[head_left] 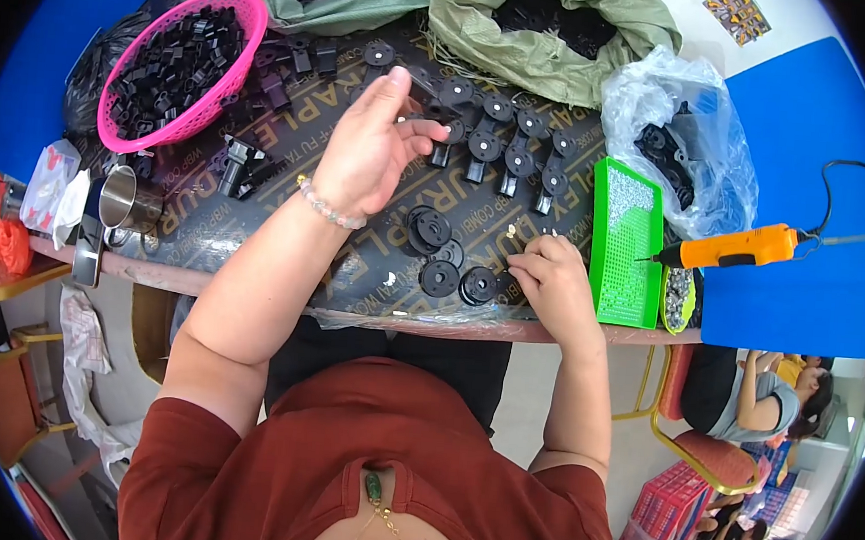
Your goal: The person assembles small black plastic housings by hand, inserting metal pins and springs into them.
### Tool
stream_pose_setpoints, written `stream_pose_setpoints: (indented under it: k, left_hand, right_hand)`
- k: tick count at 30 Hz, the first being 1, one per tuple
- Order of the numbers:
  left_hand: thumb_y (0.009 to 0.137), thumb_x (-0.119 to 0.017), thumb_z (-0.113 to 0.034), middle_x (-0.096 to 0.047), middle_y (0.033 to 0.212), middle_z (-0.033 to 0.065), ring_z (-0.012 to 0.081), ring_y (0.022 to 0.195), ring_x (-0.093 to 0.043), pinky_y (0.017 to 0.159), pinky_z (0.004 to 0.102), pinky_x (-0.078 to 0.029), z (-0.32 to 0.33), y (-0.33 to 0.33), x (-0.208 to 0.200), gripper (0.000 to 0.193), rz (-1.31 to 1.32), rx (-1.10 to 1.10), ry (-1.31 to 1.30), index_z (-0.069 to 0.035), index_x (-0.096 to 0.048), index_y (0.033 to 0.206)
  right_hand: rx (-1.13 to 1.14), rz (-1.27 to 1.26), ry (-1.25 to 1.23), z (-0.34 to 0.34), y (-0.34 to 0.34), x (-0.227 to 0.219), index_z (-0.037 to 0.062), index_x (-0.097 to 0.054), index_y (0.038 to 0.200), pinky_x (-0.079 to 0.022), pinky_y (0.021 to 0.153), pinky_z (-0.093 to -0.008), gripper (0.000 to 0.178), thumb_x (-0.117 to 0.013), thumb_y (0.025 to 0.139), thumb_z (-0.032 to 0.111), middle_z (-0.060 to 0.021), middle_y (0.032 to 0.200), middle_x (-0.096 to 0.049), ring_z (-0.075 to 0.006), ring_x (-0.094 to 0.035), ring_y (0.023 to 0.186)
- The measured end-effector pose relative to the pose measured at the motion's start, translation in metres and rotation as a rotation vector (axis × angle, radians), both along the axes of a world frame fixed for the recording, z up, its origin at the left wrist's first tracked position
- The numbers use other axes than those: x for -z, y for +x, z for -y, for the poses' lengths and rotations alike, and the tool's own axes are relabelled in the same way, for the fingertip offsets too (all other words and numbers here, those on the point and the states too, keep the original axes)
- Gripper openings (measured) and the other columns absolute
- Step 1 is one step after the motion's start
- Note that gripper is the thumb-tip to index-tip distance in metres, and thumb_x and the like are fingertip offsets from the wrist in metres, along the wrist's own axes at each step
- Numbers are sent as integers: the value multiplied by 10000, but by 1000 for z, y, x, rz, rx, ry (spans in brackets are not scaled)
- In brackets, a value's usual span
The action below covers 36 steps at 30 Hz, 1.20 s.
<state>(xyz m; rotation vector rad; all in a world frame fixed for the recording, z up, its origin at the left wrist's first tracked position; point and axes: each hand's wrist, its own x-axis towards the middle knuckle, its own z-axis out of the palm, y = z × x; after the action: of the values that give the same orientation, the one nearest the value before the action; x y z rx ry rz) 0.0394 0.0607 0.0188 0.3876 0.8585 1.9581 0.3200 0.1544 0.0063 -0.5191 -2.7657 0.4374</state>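
Note:
My left hand [369, 150] is raised over the table, thumb and fingers apart. Its lower fingertips are close to one of several black plastic parts with round caps [483, 146], standing in rows. Whether they touch it I cannot tell. Near the table's front edge, my right hand [557, 284] has its fingers bent together and pointing down. Anything between those fingertips is hidden. Left of it lie loose black discs [480, 285], and more black discs [429, 228] are stacked nearer my left forearm.
A green tray [597, 246] holds small silvery pieces. An orange electric screwdriver [740, 248] hangs beside it. A pink basket [253, 42] of black parts, a metal mug [131, 201], green sacks [459, 31] and a clear plastic bag [727, 140] stand around. People sit at far right.

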Motion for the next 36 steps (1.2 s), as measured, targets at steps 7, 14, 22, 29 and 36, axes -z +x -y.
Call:
stream_pose_setpoints:
  k: [7,14,22,29,36]
  left_hand:
    - [1015,-683,-334,-581,889,-30,75,592,-466,509,202,-323,4,4,-4,241,-47,128,-50,-111,-596,987]
    - [959,-727,-113,-667,858,14,133,724,-698,625,241,-563,1,16,-1,134,-48,112,-82,-76,-599,959]
    - [945,-605,33,-649,1186,113,257,1092,-715,964,348,-601,4,15,3,480,-63,330,-14,15,-485,1410]
    - [925,-577,70,-613,1251,76,201,1052,-710,964,373,-601,5,17,-3,506,-74,364,-28,-39,-490,1411]
    - [944,-541,68,-595,1221,147,258,1073,-719,944,368,-610,4,17,-1,456,-49,378,-61,-31,-426,1373]
  right_hand:
    - [58,-253,-70,0,-2,-1,21,-678,885,-518,810,-376,142,-747,781,-48,-93,936,-690,-290,-646,915]
    - [88,-373,-339,4,-41,-38,10,-670,943,-489,934,-374,74,-710,888,40,-137,1117,-627,-297,-624,1065]
    - [67,-420,-336,-15,-115,-54,-8,-672,986,-480,938,-381,119,-652,941,100,-150,1140,-601,-304,-599,1080]
    - [51,-310,-224,-23,-129,-58,-4,-697,947,-488,894,-373,127,-691,902,115,-135,1137,-628,-282,-614,1048]
    - [65,-367,-192,-20,-131,-60,1,-712,933,-511,842,-351,105,-725,870,84,-122,1115,-648,-256,-643,1012]
